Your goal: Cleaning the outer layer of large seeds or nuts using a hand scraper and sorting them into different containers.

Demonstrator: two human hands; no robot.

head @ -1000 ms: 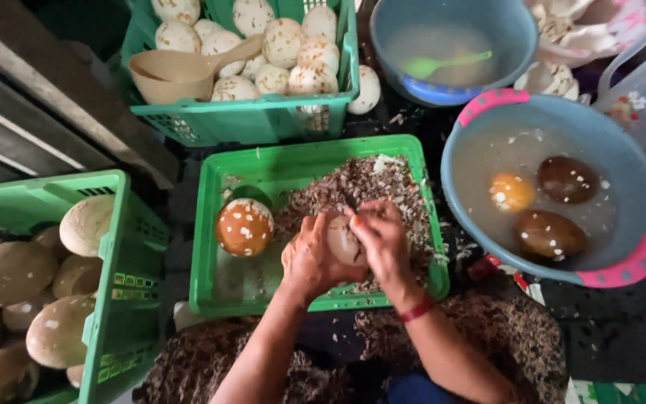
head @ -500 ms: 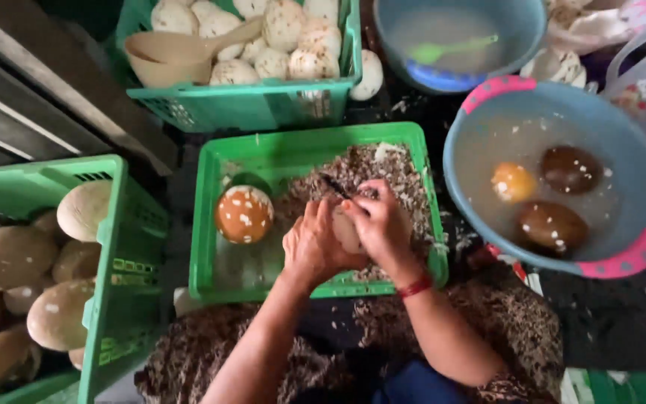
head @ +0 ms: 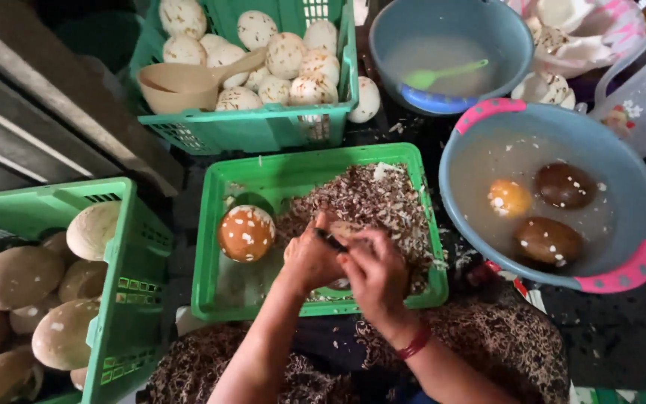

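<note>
**Hands lower and tighter over green crate**

Both hands have drawn slightly toward the body since 0.5 s ago. Left hand [head: 309, 258] cups a pale round shelled fruit [head: 345, 230]; right hand [head: 374, 275] is clamped on a small dark-handled knife [head: 330, 239], touching it. All sit over the shallow green plastic crate [head: 211, 247] of brown shavings [head: 368, 198]. 1 orange speckled ball [head: 245, 233] lies left of the hands. No labels legible.

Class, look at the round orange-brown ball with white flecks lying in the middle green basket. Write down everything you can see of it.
The orange-brown ball is round and smooth-looking, with a slight sheen and scattered white flecks. It looks whole, possibly a partly pared coconut. It rests in the left part of the middle green basket, beside a heap of brown and white shavings. Neither hand touches it: the left hand is just to its right, working with the right hand on another piece.
</note>
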